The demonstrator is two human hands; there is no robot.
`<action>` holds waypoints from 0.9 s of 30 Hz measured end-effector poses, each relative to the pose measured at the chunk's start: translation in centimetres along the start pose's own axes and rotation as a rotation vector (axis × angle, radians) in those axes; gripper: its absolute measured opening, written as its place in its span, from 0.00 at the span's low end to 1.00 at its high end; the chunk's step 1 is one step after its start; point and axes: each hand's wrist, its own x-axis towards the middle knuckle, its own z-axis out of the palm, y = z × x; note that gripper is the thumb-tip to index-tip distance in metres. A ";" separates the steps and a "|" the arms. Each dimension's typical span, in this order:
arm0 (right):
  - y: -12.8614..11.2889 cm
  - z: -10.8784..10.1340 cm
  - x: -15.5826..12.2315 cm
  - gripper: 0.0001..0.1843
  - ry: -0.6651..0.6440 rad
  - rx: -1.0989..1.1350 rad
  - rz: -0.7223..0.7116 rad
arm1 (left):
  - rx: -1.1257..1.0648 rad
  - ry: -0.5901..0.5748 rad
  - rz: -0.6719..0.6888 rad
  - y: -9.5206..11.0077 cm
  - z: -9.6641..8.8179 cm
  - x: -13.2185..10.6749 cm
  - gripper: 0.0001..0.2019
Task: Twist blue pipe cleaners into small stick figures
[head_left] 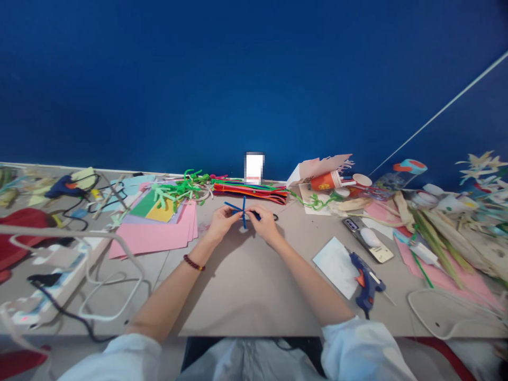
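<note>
Smack in the middle of the bench [246, 296], my view's got the left hand [224, 222] and right hand [265, 225] close together, with the fingers [235, 212] of both pinched on blue pipe cleaners [243, 211] crossed in a little X, held just above the surface. Left of the fingers there's pink paper [153, 235], with green pipe cleaners [182, 188] just past it. Straight ahead sits a pile of red and orange pipe cleaners [250, 192]. Off to the right, a glue gun [367, 278] lies just beside a white card [336, 267].
</note>
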 end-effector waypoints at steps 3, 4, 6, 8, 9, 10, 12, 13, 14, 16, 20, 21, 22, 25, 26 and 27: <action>-0.1 0.0 0.0 0.08 0.006 0.033 0.080 | 0.015 -0.002 0.025 0.1 0.2 -0.1 0.16; -0.1 0.0 0.0 0.08 0.005 0.057 0.118 | 0.022 -0.005 0.031 0.1 0.2 -0.1 0.15; -0.1 0.1 0.1 0.08 -0.008 0.123 0.208 | 0.045 -0.016 0.041 0.1 0.2 -0.1 0.15; 0.0 0.1 0.2 0.08 -0.024 0.198 0.304 | 0.078 -0.028 0.056 -0.1 0.1 0.0 0.15; 0.1 0.2 0.2 0.08 -0.032 0.228 0.344 | 0.095 -0.031 0.067 -0.2 0.1 0.0 0.14; 0.1 0.2 0.2 0.09 -0.036 0.251 0.377 | 0.108 -0.034 0.078 -0.4 0.0 0.1 0.14; 0.3 0.3 0.2 0.09 -0.037 0.272 0.419 | 0.116 -0.041 0.090 -0.7 0.0 0.1 0.13; 0.3 0.3 0.2 0.09 -0.034 0.277 0.432 | 0.111 -0.043 0.090 -0.7 0.1 0.1 0.13; 0.4 0.4 0.2 0.09 -0.029 0.284 0.441 | 0.102 -0.042 0.088 -0.7 0.2 0.1 0.13; 0.4 0.3 0.3 0.09 -0.020 0.319 0.460 | 0.077 -0.025 0.074 -0.5 0.4 0.0 0.13; -0.2 -0.4 1.0 0.12 -0.051 0.436 0.561 | 0.017 -0.040 0.030 0.3 0.6 -0.4 0.13; -0.5 -0.6 1.1 0.12 -0.082 0.464 0.587 | -0.003 -0.055 0.021 0.5 0.6 -0.4 0.13; -0.8 -0.9 1.3 0.12 -0.103 0.493 0.605 | -0.026 -0.066 0.013 0.6 0.6 -0.5 0.13; -1.5 -1.5 1.7 0.09 -0.156 0.573 0.623 | -0.094 -0.081 -0.023 0.5 0.4 -0.4 0.14; -1.6 -1.6 1.7 0.09 -0.173 0.593 0.619 | -0.118 -0.085 -0.040 0.4 0.3 -0.3 0.15; -1.7 -1.6 1.7 0.09 -0.188 0.610 0.611 | -0.144 -0.088 -0.057 0.3 0.2 -0.3 0.15</action>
